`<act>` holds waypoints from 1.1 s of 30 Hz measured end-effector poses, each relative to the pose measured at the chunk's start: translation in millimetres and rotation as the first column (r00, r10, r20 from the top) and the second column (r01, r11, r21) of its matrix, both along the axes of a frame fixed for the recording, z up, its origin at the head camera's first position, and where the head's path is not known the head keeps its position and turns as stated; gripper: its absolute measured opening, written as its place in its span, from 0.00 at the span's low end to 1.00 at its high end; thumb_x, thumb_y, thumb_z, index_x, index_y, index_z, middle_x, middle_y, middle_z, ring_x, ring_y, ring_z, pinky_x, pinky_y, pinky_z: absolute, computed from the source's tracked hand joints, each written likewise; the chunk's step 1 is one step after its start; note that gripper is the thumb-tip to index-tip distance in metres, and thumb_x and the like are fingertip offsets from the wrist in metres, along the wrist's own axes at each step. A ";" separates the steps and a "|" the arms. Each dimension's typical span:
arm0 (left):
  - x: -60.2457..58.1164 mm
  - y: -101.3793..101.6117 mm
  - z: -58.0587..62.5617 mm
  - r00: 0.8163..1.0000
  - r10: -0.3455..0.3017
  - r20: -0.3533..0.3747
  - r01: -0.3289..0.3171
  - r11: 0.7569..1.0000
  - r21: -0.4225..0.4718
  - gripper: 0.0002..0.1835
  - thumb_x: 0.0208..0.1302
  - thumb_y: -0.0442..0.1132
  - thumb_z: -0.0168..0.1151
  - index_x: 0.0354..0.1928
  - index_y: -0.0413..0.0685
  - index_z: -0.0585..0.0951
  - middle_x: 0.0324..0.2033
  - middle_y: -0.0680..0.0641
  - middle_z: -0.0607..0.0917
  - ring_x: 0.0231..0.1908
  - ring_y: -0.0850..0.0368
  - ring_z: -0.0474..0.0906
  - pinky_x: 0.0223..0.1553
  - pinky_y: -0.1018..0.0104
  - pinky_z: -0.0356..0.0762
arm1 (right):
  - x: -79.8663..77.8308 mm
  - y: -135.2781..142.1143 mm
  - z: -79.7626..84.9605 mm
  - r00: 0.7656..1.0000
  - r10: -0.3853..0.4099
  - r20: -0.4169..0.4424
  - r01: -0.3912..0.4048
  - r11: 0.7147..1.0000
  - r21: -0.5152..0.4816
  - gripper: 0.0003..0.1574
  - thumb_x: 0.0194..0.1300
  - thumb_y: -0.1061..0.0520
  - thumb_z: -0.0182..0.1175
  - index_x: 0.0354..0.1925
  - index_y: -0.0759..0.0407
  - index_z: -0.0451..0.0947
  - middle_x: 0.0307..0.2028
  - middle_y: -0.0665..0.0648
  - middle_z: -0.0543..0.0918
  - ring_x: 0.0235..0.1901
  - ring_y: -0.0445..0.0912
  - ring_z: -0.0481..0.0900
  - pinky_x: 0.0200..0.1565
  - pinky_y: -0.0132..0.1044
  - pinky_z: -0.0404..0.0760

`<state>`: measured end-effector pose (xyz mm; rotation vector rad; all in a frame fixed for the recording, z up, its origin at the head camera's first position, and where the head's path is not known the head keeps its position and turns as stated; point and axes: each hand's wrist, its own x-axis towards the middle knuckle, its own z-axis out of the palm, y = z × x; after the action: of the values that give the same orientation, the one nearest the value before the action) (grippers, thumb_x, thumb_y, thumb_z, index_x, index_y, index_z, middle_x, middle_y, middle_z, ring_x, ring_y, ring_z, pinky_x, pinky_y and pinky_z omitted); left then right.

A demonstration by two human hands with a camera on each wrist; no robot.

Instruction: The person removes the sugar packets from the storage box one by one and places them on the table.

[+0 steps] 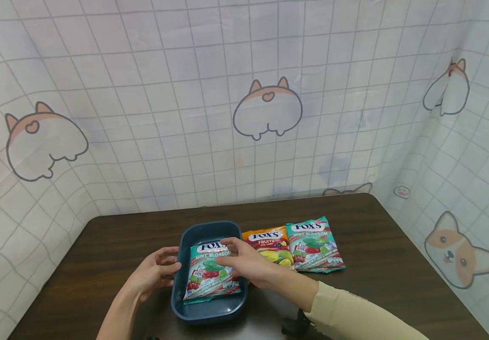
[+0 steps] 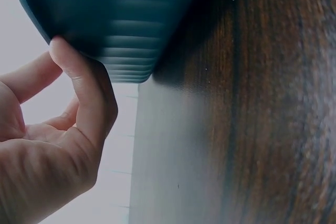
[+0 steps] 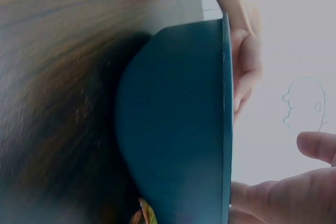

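Note:
A dark blue plastic bin [image 1: 210, 317] stands on the table, with a green Fox's Mint Blossom candy bag [image 1: 208, 276] lying face up in it. On the bin's left side, my left hand [image 1: 156, 272] has its bent fingers at the rim; in the left wrist view a fingertip [image 2: 62, 51] touches the bin's edge. My right hand [image 1: 246, 262] reaches over the right rim, above the candy bag, thumb and fingers spread apart. From the right wrist view, its fingers dip behind the bin wall [image 3: 176, 114], so whether they touch the bag is hidden.
Right of the bin lie an orange Fox's Fruits candy bag [image 1: 270, 238] and another Mint Blossom bag [image 1: 314, 245], side by side on the dark wooden table [image 1: 380, 264]. A small black object [image 1: 295, 326] sits near the front edge. Tiled-pattern cloth [image 1: 184, 141] surrounds the table.

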<state>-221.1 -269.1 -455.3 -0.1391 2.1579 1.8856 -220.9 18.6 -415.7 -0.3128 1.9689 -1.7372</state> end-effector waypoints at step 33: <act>0.7 -0.4 1.2 1.000 -0.005 0.012 0.005 1.000 0.001 0.30 0.74 0.34 0.61 0.72 0.36 0.63 0.54 0.37 0.79 0.42 0.49 0.80 0.41 0.56 0.82 | 3.4 -24.4 -8.4 0.978 -0.164 0.127 0.173 0.983 -0.059 0.38 0.75 0.44 0.60 0.73 0.61 0.63 0.60 0.64 0.73 0.57 0.59 0.74 0.60 0.55 0.73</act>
<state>-220.4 -269.5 -454.1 -0.1443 2.1479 1.8784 -217.6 -5.8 -424.2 -0.0620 1.8968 -1.8868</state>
